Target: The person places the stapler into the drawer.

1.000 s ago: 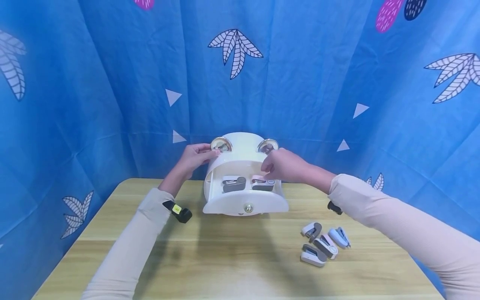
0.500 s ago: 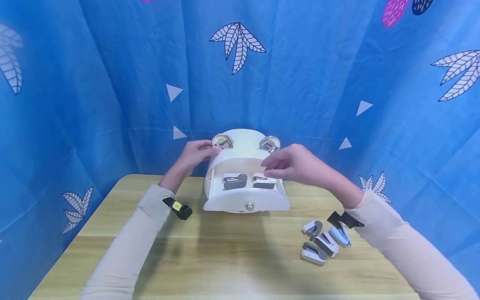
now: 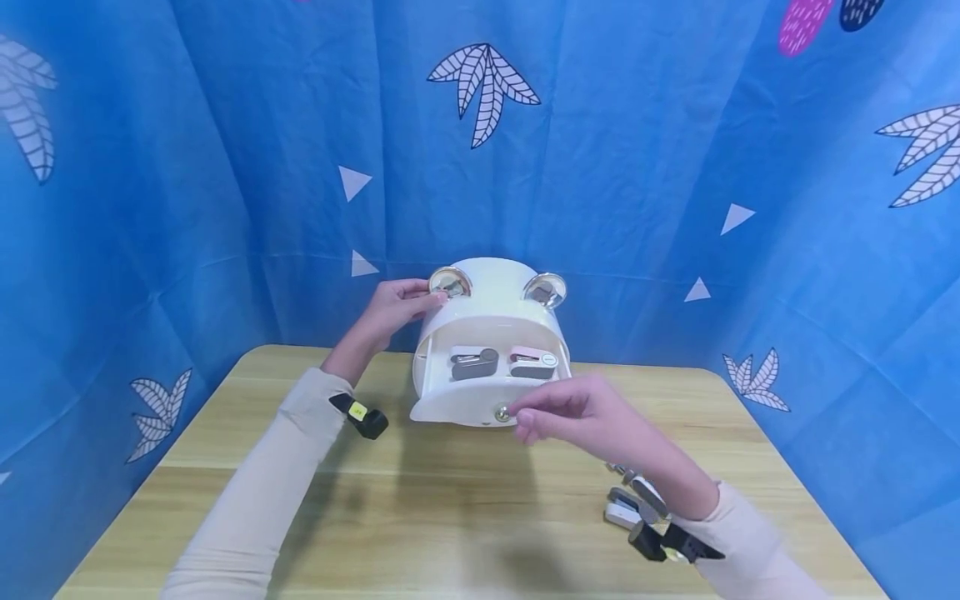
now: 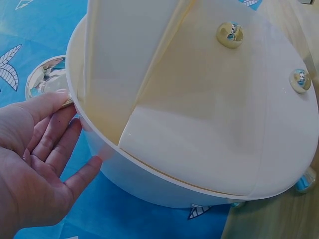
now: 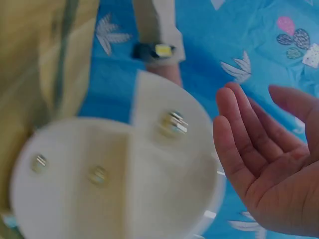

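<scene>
A rounded white drawer box (image 3: 491,287) stands on the table, its top drawer (image 3: 453,406) pulled out. In that drawer lie a grey and white mini stapler (image 3: 475,363) and a pink, white and grey one (image 3: 533,363). My left hand (image 3: 393,310) pinches the box's left gold ear (image 4: 45,74) between thumb and fingers. My right hand (image 3: 581,417) is at the drawer's gold knob (image 3: 502,412), fingertips beside it in the head view. In the right wrist view its fingers (image 5: 232,144) are loosely bent, holding nothing, and the box is blurred.
Several more mini staplers (image 3: 626,510) lie on the wooden table (image 3: 420,533) at the right, partly hidden by my right forearm. Two lower gold knobs (image 4: 230,35) show on the box's front. A blue curtain (image 3: 300,192) hangs behind.
My right hand has left the pink stapler in the drawer, drawn back, and come down to the drawer's knob. My left hand has stayed on the gold ear.
</scene>
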Tool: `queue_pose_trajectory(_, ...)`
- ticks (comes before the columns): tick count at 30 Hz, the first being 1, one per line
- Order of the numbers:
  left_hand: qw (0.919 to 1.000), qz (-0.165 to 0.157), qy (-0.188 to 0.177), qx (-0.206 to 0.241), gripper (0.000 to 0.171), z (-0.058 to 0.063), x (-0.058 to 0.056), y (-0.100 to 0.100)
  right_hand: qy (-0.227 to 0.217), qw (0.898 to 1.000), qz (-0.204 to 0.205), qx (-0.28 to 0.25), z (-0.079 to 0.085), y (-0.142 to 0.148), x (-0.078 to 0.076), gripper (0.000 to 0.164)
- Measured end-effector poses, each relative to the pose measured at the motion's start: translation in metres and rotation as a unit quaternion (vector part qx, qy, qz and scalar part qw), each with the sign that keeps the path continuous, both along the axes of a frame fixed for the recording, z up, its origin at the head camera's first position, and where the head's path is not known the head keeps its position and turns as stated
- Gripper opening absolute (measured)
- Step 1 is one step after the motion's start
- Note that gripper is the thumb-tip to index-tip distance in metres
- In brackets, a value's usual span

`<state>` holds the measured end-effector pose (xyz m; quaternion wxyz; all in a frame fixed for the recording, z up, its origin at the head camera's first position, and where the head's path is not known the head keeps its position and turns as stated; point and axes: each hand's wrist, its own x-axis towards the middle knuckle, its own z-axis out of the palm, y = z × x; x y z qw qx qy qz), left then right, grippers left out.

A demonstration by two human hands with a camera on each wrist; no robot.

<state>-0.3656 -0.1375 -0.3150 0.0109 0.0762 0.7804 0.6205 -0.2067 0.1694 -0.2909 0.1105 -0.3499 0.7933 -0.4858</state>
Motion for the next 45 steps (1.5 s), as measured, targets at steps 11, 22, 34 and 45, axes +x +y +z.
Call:
queue_pose_trajectory(11, 1.0, 0.003, -0.001, -0.003, 0.046, 0.001, 0.0, 0.0, -0.157, 0.986, -0.04, -0.049, -0.057, -0.008, -0.001, 0.04)
queue_pose_trajectory(22, 0.9999, 0.011, -0.002, -0.005, 0.046, 0.001, 0.002, 0.002, -0.18, 0.973, -0.093, -0.113, -0.069, -0.023, -0.001, 0.044)
queue_pose_trajectory(34, 0.9999, 0.01, -0.002, -0.003, 0.046, 0.001, 0.002, 0.001, -0.137, 0.973, -0.131, -0.128, -0.066, -0.035, -0.006, 0.039)
queue_pose_trajectory(45, 1.0, 0.007, -0.004, 0.003, 0.047, 0.0, 0.002, 0.0, -0.128, 0.971, -0.148, -0.136, -0.06, -0.039, -0.021, 0.039)
